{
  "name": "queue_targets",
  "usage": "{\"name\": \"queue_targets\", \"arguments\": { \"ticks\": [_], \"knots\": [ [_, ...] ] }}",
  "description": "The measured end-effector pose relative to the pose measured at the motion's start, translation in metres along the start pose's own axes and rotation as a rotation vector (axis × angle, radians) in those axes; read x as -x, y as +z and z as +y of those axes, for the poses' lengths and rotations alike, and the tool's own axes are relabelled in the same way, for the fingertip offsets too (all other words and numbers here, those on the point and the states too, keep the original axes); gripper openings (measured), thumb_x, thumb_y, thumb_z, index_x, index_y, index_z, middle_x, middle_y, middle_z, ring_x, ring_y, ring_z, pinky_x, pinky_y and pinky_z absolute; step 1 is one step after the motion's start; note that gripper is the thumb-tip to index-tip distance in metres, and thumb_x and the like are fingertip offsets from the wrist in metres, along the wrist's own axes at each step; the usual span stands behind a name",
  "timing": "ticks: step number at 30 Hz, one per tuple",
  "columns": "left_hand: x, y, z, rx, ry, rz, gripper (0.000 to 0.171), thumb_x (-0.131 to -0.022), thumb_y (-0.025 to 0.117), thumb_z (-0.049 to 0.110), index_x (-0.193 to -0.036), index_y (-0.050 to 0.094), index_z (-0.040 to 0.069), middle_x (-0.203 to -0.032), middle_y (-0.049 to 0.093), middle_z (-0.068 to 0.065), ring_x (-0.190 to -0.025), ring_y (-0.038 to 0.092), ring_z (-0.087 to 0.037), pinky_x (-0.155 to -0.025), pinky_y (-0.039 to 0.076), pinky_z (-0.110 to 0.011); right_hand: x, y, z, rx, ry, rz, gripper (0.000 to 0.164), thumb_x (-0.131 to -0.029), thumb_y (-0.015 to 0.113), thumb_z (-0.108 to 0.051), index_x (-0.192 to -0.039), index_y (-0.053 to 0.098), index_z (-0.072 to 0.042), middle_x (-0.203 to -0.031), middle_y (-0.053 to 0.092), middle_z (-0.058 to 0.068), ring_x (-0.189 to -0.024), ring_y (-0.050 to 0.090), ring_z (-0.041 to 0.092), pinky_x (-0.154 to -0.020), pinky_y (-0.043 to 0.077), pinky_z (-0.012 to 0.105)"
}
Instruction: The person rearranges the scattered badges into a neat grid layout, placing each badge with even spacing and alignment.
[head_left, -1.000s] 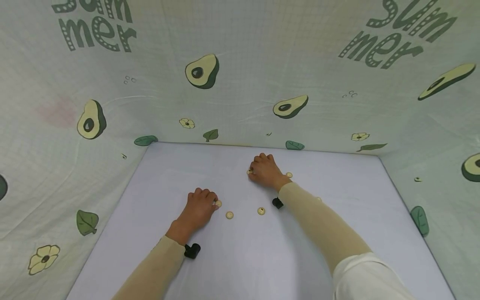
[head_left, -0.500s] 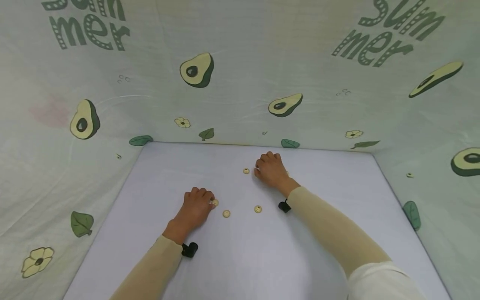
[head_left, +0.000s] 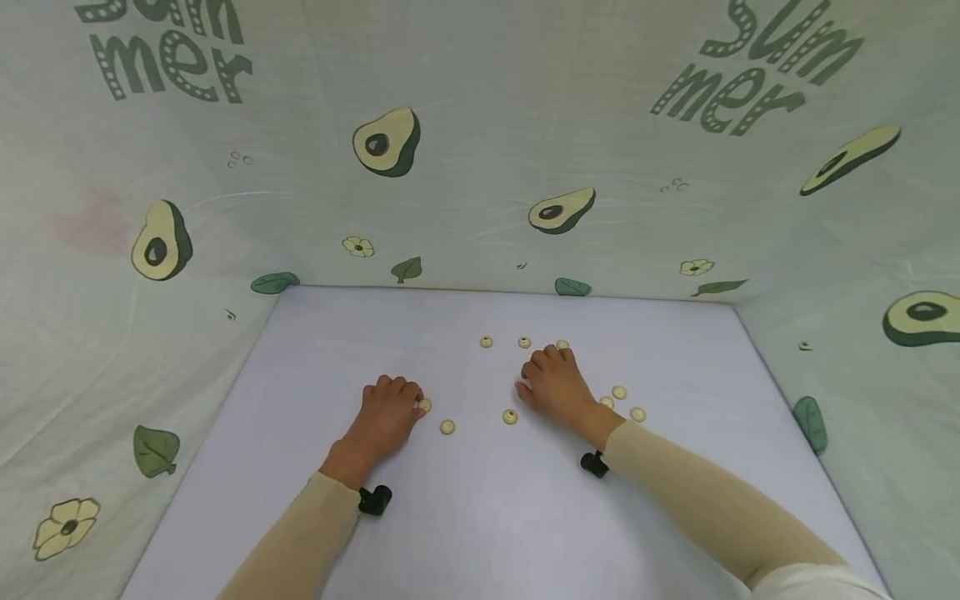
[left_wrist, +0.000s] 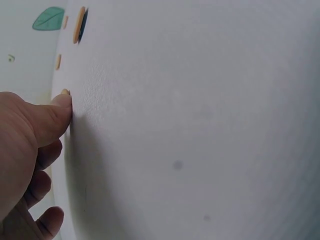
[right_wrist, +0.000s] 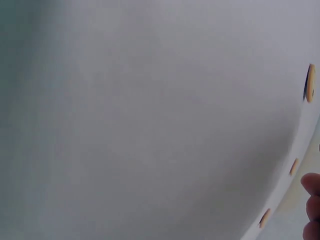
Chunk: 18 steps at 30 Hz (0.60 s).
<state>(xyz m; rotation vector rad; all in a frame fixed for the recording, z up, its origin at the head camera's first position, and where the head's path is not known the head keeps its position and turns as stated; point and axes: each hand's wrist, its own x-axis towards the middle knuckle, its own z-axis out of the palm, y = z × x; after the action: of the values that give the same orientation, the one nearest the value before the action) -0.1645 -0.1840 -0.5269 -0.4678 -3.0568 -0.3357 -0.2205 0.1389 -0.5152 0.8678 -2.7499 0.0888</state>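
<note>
Small round wooden buttons lie on the white table. In the head view, my left hand (head_left: 382, 421) pinches one button (head_left: 425, 405) between thumb and finger at its right side; the left wrist view shows the thumb (left_wrist: 61, 102) against that button's edge (left_wrist: 65, 91). Just right of it lies another button (head_left: 447, 427). My right hand (head_left: 558, 387) hovers with loosely bent fingers and nothing visible in its grasp. Beyond its fingers a button (head_left: 562, 344) is partly hidden. In the right wrist view only its fingertips (right_wrist: 314, 200) show, near a button (right_wrist: 294, 166).
Two buttons lie at the back, a left one (head_left: 486, 342) and a right one (head_left: 524, 342). One (head_left: 510, 417) sits mid-table. Several more, including one (head_left: 618, 392), lie beside the right wrist. A patterned cloth (head_left: 465, 167) rises behind the table (head_left: 450, 517).
My right hand has left the back-row buttons and drawn back toward me and rightward, uncovering buttons there and beside its wrist. My left hand keeps its pinch. The head view has shifted slightly.
</note>
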Motion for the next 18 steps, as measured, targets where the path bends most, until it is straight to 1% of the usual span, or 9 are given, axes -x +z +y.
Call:
{"name": "queue_targets", "arguments": {
  "ticks": [4,8,13,18],
  "knots": [
    [0.001,-0.001,0.001,0.001,-0.010,0.000,0.022,-0.097,0.079,0.024,-0.112,0.070,0.011,-0.105,0.068,-0.005,-0.103,0.055,-0.028,-0.088,0.047,-0.050,0.016,0.001,-0.009,-0.034,-0.033,-0.031,0.031,-0.097,0.075,-0.042,-0.098,0.073,-0.011,-0.096,0.063,0.003,-0.097,0.053,0.025,-0.094,0.042,0.049],
    [0.002,-0.002,0.003,0.009,-0.016,-0.005,0.021,-0.097,0.078,0.023,-0.112,0.070,0.011,-0.107,0.068,-0.006,-0.104,0.055,-0.028,-0.087,0.046,-0.049,0.024,0.002,-0.018,-0.059,-0.068,-0.049,0.039,-0.096,0.075,-0.050,-0.099,0.072,-0.011,-0.097,0.061,0.002,-0.096,0.052,0.024,-0.094,0.042,0.047],
    [0.003,-0.002,0.004,0.006,-0.020,-0.004,0.021,-0.098,0.078,0.023,-0.112,0.070,0.010,-0.106,0.068,-0.007,-0.103,0.055,-0.029,-0.088,0.047,-0.051,0.026,0.003,-0.023,-0.074,-0.113,-0.019,0.040,-0.093,0.079,-0.050,-0.098,0.071,-0.011,-0.097,0.062,0.002,-0.093,0.050,0.023,-0.091,0.042,0.045],
    [0.001,-0.002,0.006,0.002,-0.021,-0.015,0.021,-0.099,0.077,0.023,-0.113,0.069,0.010,-0.106,0.067,-0.007,-0.103,0.055,-0.029,-0.088,0.047,-0.051,0.028,0.003,-0.023,-0.053,-0.133,-0.005,0.033,-0.093,0.081,-0.045,-0.095,0.072,-0.014,-0.094,0.062,-0.001,-0.092,0.050,0.021,-0.089,0.042,0.043]
  ]
}}
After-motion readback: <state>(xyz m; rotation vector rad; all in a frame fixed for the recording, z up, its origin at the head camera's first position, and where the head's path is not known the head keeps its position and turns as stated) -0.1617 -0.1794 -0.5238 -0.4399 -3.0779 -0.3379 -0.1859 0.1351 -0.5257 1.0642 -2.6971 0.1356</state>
